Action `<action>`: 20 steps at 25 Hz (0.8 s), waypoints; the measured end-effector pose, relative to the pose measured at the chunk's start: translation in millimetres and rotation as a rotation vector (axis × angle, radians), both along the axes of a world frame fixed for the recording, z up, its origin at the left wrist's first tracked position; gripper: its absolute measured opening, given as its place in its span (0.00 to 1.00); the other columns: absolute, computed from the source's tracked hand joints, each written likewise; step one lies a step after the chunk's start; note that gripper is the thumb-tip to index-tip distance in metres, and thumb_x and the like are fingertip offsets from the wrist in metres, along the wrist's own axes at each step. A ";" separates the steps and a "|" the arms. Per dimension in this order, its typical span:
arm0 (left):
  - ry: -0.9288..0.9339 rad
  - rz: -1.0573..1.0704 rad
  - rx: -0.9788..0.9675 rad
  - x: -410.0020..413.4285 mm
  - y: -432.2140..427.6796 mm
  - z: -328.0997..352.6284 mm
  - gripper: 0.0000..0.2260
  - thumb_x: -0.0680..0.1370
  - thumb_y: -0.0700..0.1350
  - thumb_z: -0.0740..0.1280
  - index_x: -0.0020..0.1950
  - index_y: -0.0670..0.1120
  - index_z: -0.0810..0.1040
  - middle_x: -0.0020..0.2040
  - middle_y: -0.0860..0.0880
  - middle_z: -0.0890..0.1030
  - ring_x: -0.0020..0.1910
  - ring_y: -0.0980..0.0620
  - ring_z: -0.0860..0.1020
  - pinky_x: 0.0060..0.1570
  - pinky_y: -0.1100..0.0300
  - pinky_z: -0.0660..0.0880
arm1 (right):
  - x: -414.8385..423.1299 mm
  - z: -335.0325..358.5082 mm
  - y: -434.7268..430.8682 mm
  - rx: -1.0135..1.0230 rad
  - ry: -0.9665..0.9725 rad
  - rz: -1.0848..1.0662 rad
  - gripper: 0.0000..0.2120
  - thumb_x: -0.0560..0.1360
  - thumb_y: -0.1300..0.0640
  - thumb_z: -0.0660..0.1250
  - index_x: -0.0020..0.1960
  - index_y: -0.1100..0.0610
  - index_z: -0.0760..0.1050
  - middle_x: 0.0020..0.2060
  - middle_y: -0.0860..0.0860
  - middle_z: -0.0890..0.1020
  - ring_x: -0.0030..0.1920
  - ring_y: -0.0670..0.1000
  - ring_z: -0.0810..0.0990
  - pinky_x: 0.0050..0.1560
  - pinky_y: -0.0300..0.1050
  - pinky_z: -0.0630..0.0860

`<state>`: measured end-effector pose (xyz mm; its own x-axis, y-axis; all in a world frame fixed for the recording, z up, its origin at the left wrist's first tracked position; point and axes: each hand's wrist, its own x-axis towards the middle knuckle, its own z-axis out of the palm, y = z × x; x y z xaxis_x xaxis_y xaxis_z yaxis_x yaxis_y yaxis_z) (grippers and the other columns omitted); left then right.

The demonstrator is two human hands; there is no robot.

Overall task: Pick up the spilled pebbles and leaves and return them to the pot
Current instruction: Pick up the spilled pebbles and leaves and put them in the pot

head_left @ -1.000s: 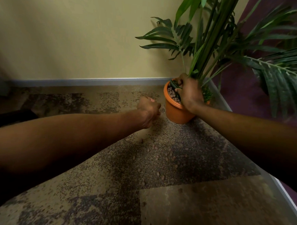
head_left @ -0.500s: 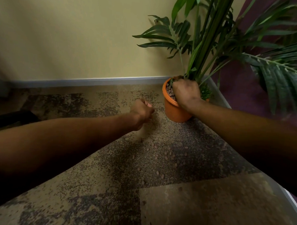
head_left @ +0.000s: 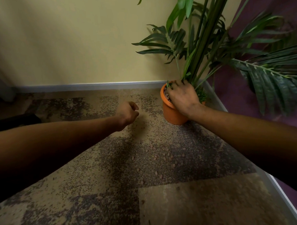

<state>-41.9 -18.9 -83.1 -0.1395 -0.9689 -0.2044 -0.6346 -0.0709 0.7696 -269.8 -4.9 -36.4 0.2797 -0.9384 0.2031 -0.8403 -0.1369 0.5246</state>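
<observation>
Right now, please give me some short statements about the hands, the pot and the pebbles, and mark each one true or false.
1. The right hand rests on top of the orange pot, at the base of the plant stems. True.
2. The left hand is spread flat on the carpet. False: its fingers are curled, and it is beside the pot.
3. Pebbles lie scattered on the carpet. True.
4. The pot lies tipped on its side. False: it stands upright.
5. The pot stands in the middle of the room. False: it is in the corner, near the baseboard.
</observation>
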 end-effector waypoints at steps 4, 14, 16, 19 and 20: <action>-0.186 -0.139 -0.080 4.7 4.4 -4.5 0.18 0.82 0.39 0.69 0.72 0.43 0.77 0.74 0.42 0.76 0.67 0.42 0.79 0.54 0.58 0.75 | 13.0 -10.7 13.2 0.025 -0.026 0.145 0.15 0.77 0.63 0.65 0.63 0.59 0.74 0.58 0.57 0.78 0.58 0.57 0.75 0.60 0.53 0.73; -0.318 -0.305 -0.018 13.7 22.4 -37.5 0.22 0.80 0.41 0.72 0.74 0.46 0.75 0.75 0.45 0.76 0.68 0.46 0.79 0.54 0.64 0.74 | 44.9 -76.4 65.3 0.398 -0.341 0.320 0.16 0.77 0.58 0.68 0.64 0.54 0.75 0.53 0.53 0.79 0.54 0.53 0.78 0.55 0.51 0.78; -0.312 -0.335 0.028 12.1 26.8 -46.4 0.22 0.80 0.41 0.72 0.74 0.46 0.75 0.74 0.46 0.77 0.66 0.48 0.79 0.51 0.69 0.72 | 43.4 -90.8 66.3 0.515 -0.439 0.218 0.18 0.77 0.57 0.70 0.65 0.52 0.74 0.56 0.52 0.78 0.55 0.53 0.78 0.54 0.51 0.79; -0.259 -0.388 0.083 9.2 31.9 -57.4 0.21 0.79 0.44 0.74 0.72 0.45 0.77 0.67 0.46 0.81 0.57 0.53 0.79 0.48 0.71 0.75 | 42.0 -108.8 64.8 0.647 -0.628 0.069 0.21 0.76 0.53 0.73 0.68 0.50 0.74 0.60 0.50 0.78 0.57 0.52 0.79 0.56 0.52 0.80; -0.259 -0.407 0.092 8.2 33.7 -61.1 0.21 0.79 0.44 0.74 0.71 0.44 0.78 0.66 0.45 0.82 0.58 0.52 0.80 0.53 0.66 0.77 | 41.3 -114.5 63.6 0.672 -0.665 0.045 0.22 0.75 0.52 0.74 0.68 0.50 0.74 0.61 0.50 0.78 0.58 0.52 0.79 0.56 0.52 0.80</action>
